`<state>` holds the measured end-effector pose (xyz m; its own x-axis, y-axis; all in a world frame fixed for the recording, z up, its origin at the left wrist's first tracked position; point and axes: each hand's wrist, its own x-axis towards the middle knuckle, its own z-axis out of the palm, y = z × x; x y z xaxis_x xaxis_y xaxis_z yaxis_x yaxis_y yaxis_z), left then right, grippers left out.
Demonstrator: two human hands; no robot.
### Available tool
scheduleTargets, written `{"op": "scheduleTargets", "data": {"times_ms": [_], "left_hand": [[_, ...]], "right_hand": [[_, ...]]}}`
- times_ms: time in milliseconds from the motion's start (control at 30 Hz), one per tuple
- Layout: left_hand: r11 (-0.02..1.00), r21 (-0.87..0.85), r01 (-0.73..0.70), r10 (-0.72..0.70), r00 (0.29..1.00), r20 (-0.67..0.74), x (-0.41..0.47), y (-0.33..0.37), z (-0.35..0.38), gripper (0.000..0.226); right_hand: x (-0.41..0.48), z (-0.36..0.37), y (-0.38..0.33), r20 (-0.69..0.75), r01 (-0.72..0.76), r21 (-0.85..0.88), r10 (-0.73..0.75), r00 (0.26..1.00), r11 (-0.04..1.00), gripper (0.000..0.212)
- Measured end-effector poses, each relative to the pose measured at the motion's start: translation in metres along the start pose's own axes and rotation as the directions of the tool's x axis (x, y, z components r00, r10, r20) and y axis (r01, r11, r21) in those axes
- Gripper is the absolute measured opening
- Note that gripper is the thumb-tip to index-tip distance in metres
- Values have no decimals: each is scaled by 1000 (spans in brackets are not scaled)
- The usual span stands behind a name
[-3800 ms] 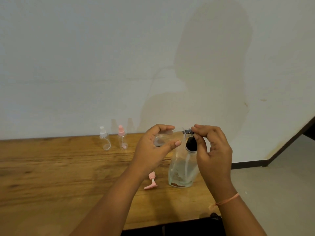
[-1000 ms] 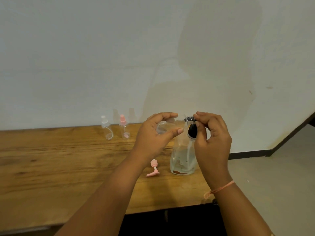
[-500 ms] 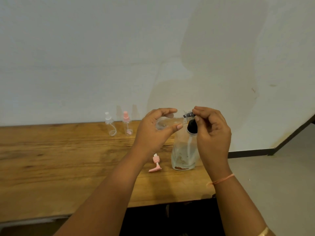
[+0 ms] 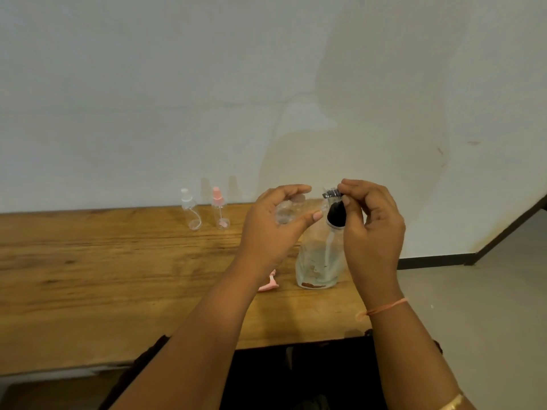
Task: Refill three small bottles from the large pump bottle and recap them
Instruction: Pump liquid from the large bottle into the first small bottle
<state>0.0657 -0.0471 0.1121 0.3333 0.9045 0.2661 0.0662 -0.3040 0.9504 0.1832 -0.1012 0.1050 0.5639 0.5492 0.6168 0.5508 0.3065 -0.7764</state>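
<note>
Clear small bottle (image 4: 285, 213) gripped sideways in curled left hand (image 4: 272, 232); right hand (image 4: 373, 229) pinching nozzle (image 4: 331, 193) of large pump bottle (image 4: 318, 261). Wide wooden table (image 4: 118, 276) left of both; right edge under right wrist.

You face a plain pale wall (image 4: 148, 84) crossed by a broad soft shadow (image 4: 370, 113), with a grainy wooden table (image 4: 88, 276) standing along it and, to your right, a light floor (image 4: 488, 306) edged by a dark baseboard (image 4: 435, 259).

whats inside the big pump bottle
A pale dip tube and brownish residue at the base of the large pump bottle; the right hand covers its right side.
</note>
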Motion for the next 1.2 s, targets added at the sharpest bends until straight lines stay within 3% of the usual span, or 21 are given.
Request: {"op": "scheduleTargets", "data": {"times_ms": [400,633,833,1067,1200], "left_hand": [[999,4,33,-33,999,32,4,-4,-4,37],[1000,2,-7,7,999,35,2,-1,-2,36],[1000,-7,-14,14,999,44,6,0,-6,36],[997,74,11,-14,999,44,7,-1,-7,35],[999,52,9,-12,998,69,4,0,-7,35]], "right_hand": [[-4,6,11,23,106,-157,-104,994,982,22],[-3,0,0,-28,45,-69,-47,999,997,27],[2,-2,0,13,74,-105,-73,997,992,24],[-2,4,11,75,168,-282,-153,985,944,17],[-6,0,6,20,143,-208,-142,990,968,20]]}}
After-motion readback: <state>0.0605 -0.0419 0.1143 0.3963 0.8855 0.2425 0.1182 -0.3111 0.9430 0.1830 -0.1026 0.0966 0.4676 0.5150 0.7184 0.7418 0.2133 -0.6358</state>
